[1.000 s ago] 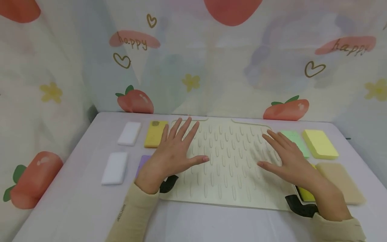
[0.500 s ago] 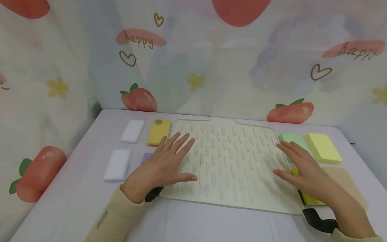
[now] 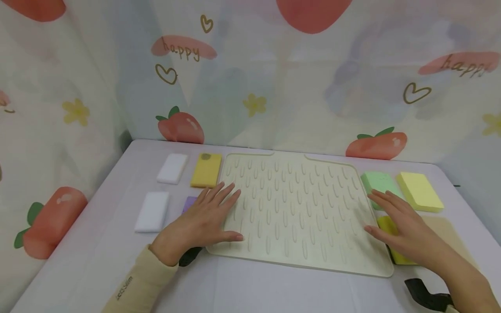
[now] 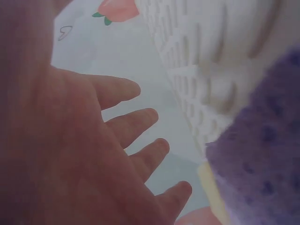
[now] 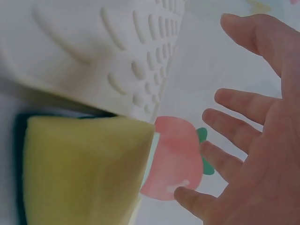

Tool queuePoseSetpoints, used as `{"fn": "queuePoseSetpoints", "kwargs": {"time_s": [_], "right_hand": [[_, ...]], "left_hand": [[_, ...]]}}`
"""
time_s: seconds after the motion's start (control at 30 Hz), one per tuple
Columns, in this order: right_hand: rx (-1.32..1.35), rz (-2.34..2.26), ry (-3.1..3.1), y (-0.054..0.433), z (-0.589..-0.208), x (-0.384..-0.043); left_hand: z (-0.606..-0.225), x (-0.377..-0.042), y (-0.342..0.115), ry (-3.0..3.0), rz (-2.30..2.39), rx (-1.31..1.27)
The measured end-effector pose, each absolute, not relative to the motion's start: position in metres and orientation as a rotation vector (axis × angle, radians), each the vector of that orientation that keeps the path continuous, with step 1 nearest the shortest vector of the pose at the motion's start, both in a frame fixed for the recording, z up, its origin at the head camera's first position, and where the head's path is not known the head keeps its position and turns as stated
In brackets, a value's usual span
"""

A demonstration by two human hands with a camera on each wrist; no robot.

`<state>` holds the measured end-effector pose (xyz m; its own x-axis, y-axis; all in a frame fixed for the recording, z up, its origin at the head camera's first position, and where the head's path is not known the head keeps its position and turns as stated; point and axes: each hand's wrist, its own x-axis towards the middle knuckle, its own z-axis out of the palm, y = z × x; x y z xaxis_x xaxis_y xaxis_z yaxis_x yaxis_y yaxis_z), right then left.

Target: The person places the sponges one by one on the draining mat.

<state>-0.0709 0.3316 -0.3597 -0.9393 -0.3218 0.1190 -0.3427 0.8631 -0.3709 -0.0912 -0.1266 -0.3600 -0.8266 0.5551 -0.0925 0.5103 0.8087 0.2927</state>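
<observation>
A cream mat [image 3: 291,208] with raised oval ridges lies in the middle of the table. My left hand [image 3: 199,221] hovers by its left edge, fingers straight and spread, holding nothing. It partly hides a purple sponge [image 3: 188,203], which looms close in the left wrist view with visible pores [image 4: 262,140]. Across the mat, my right hand [image 3: 407,226] is held over the right edge, fingers extended and nothing in its grasp. Beneath and beside it sits a yellow sponge [image 3: 387,226] with a dark green layer, seen large in the right wrist view [image 5: 84,168].
Two white sponges [image 3: 172,168] and a yellow one [image 3: 206,170] with a dark round mark lie at the left. On the right are a green sponge [image 3: 379,184], a pale yellow sponge [image 3: 420,191] and a beige block [image 3: 450,237]. A patterned cloth [image 3: 297,87] stands behind.
Both hands have moved apart and back toward the person, from over the mat to its two side edges. The head view has shifted slightly. The mat and sponges appear unmoved.
</observation>
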Motion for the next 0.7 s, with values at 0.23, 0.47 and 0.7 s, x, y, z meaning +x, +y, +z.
{"fn": "queuePoseSetpoints", "kwargs": {"time_s": [0.23, 0.47, 0.7], "right_hand": [[0.512, 0.626, -3.02, 0.345, -0.371, -0.065], [0.468, 0.621, -3.092, 0.353, -0.379, -0.06], [0.496, 0.536, -3.056, 0.359, -0.382, -0.061]], "left_hand": [[-0.369, -0.096, -0.131, 2.795, 0.377, 0.824], [-0.373, -0.098, -0.134, 2.76, 0.36, 0.788], [-0.377, -0.096, -0.139, 2.783, 0.322, 0.789]]}}
